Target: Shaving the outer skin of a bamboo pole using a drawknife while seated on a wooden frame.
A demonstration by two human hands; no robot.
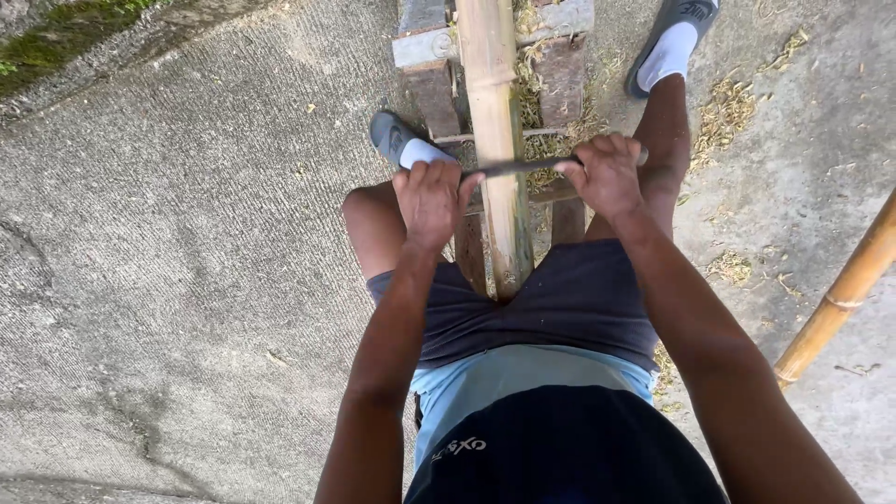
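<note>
A thick pale bamboo pole point(495, 112) runs away from me between my knees, resting on a low wooden bench point(567, 219) that I straddle. Across the pole lies a dark metal blade point(523, 167), a two-handled scraping knife. My left hand point(431, 198) is closed around its left end and my right hand point(609, 175) around its right end. The blade touches the top of the pole. The pole's near end stops at my dark shorts.
Rough concrete ground lies all around. Bamboo shavings point(723, 112) are scattered on the right and under the bench. A second bamboo pole point(840, 294) slants in from the right edge. My feet in grey slippers with white socks point(672, 51) rest ahead. A mossy edge point(65, 33) is top left.
</note>
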